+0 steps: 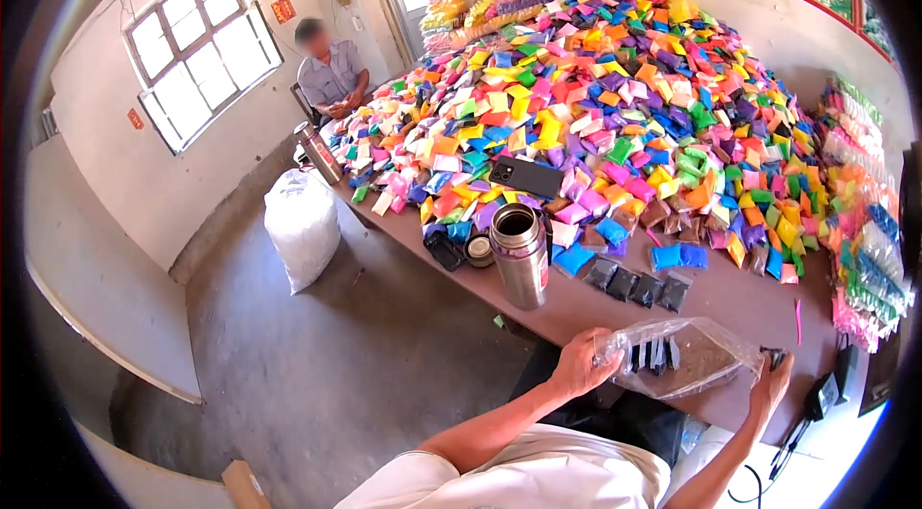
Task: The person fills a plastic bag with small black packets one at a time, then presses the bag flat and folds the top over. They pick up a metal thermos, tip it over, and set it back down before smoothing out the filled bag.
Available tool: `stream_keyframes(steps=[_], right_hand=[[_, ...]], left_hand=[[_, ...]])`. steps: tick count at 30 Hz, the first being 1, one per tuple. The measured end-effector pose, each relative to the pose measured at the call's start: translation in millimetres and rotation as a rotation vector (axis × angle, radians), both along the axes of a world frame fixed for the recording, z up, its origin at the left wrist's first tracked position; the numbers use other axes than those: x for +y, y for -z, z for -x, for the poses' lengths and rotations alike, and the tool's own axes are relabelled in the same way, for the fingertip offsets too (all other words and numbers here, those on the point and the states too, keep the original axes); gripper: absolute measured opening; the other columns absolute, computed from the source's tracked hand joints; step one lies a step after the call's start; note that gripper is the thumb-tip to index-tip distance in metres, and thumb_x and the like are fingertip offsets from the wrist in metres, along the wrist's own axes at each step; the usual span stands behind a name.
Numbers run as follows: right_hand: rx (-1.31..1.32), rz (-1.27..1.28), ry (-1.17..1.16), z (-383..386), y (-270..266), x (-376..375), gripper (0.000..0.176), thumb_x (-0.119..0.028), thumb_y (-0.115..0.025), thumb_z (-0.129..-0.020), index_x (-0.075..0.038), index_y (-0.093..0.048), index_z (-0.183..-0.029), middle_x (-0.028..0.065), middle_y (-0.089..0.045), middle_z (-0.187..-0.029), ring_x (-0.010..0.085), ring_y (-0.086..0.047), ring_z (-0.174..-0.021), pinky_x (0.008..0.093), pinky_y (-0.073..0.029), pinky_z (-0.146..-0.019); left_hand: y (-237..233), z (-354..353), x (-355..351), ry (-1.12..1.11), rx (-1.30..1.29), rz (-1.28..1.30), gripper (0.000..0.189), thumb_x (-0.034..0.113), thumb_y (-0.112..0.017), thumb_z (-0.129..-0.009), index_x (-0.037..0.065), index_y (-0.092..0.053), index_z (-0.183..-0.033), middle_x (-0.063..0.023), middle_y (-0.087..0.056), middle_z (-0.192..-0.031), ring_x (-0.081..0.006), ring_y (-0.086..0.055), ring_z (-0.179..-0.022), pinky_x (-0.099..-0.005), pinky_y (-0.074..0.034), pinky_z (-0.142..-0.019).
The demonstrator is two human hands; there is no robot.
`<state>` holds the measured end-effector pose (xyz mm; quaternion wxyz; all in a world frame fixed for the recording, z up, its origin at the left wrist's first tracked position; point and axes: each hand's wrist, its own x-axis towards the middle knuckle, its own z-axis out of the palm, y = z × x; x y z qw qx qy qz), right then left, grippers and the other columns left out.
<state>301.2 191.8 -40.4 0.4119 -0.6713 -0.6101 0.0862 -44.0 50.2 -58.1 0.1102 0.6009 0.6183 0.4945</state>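
A clear plastic bag (706,341) is stretched between my two hands over the table's front edge. My left hand (584,362) is closed on its left end, close to several black packets (653,355) inside the bag. At the other end, my right hand (771,382) grips the bag's right edge, and a small dark packet (774,353) shows at its fingertips. Beyond the bag, several black packets (647,290) lie in a row on the brown table (738,302). Blue packets (678,256) rest just behind them.
A huge heap of colourful packets (576,96) covers the table, with a phone (526,177) on it. An uncapped steel flask (520,259) stands near the front edge. Bagged packets (869,221) are stacked right. A person (331,72) sits beyond a white sack (302,230).
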Motion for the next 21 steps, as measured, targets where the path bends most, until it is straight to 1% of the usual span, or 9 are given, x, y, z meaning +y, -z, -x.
stream_keyframes(steps=[1,3,7,8,10,13,16,17,21], right_hand=[[-0.001,0.002,0.0,1,-2,-7,0.025,-0.015,-0.063,-0.089,-0.002,-0.053,-0.108,0.0177,-0.06,-0.089,0.0269,-0.06,-0.082,0.0381,-0.046,-0.072],[0.39,-0.103,-0.024,-1,-1,-25,0.028,-0.016,-0.062,-0.089,-0.002,-0.055,-0.113,0.0106,-0.06,-0.096,0.0188,-0.058,-0.087,0.0316,-0.048,-0.074],[0.716,-0.349,-0.081,21,-23,-77,0.031,-0.015,-0.062,-0.087,-0.001,-0.058,-0.114,0.0074,-0.058,-0.103,0.0178,-0.055,-0.093,0.0273,-0.047,-0.082],[0.893,-0.393,-0.26,21,-26,-86,0.041,-0.026,-0.066,-0.079,0.002,-0.059,-0.109,0.011,-0.06,-0.098,0.0196,-0.059,-0.088,0.0281,-0.05,-0.076],[1.024,-0.094,-0.718,24,-63,-111,0.059,-0.036,-0.071,-0.066,0.006,-0.059,-0.106,0.015,-0.063,-0.084,0.0235,-0.062,-0.073,0.0313,-0.052,-0.066],[1.117,0.177,-1.111,48,-92,-142,0.053,-0.033,-0.073,-0.055,0.009,-0.065,-0.086,0.0217,-0.065,-0.073,0.0289,-0.063,-0.06,0.0365,-0.051,-0.057],[0.738,0.477,-1.397,59,-109,-130,0.05,-0.035,-0.075,-0.065,0.007,-0.067,-0.09,0.0152,-0.068,-0.084,0.0252,-0.066,-0.071,0.0332,-0.052,-0.066],[0.719,0.492,-1.362,64,-114,-123,0.045,-0.028,-0.075,-0.067,0.006,-0.065,-0.095,0.0142,-0.068,-0.089,0.0243,-0.066,-0.074,0.0326,-0.052,-0.068],[0.576,0.459,-1.091,94,-118,-120,0.035,-0.007,-0.07,-0.074,0.002,-0.061,-0.107,0.0127,-0.066,-0.093,0.0247,-0.065,-0.079,0.0324,-0.05,-0.072]], left_hand=[[-4,0,-1,0.006,-0.021,0.011,0.032,0.034,-0.063,-0.087,0.004,-0.068,-0.097,-0.0168,-0.065,-0.104,-0.0354,-0.062,-0.098,-0.0425,-0.049,-0.087],[-4,-1,-2,0.016,-0.041,0.025,0.032,0.034,-0.063,-0.087,0.004,-0.068,-0.097,-0.0169,-0.065,-0.104,-0.0353,-0.062,-0.098,-0.0425,-0.049,-0.087],[-1,-1,1,-0.008,-0.007,-0.015,0.031,0.029,-0.065,-0.086,0.002,-0.066,-0.1,-0.0162,-0.066,-0.098,-0.0323,-0.065,-0.091,-0.0394,-0.051,-0.082],[-2,-2,1,-0.02,-0.027,-0.019,0.031,0.029,-0.067,-0.084,0.002,-0.066,-0.1,-0.0162,-0.067,-0.096,-0.0323,-0.065,-0.089,-0.0396,-0.051,-0.081],[-4,-8,0,-0.075,-0.183,0.101,0.03,0.031,-0.067,-0.082,0.004,-0.068,-0.096,-0.016,-0.067,-0.093,-0.0364,-0.064,-0.086,-0.0414,-0.052,-0.079],[-6,-3,1,-0.041,-0.136,0.036,0.03,0.028,-0.069,-0.077,0.002,-0.066,-0.092,-0.0178,-0.065,-0.084,-0.0359,-0.064,-0.079,-0.0437,-0.051,-0.072],[-7,-3,4,-0.001,-0.186,0.058,0.021,0.022,-0.067,-0.078,0.004,-0.066,-0.087,-0.0159,-0.065,-0.08,-0.0349,-0.064,-0.076,-0.0422,-0.051,-0.071],[-11,-1,3,0.005,-0.092,0.018,0.02,0.022,-0.065,-0.079,0.004,-0.067,-0.088,-0.0149,-0.066,-0.081,-0.0335,-0.064,-0.077,-0.0407,-0.051,-0.072],[2,-4,-2,0.033,-0.39,0.085,0.027,0.016,-0.069,-0.081,0.0,-0.064,-0.102,-0.0085,-0.068,-0.089,-0.0168,-0.065,-0.083,-0.0305,-0.051,-0.077]])
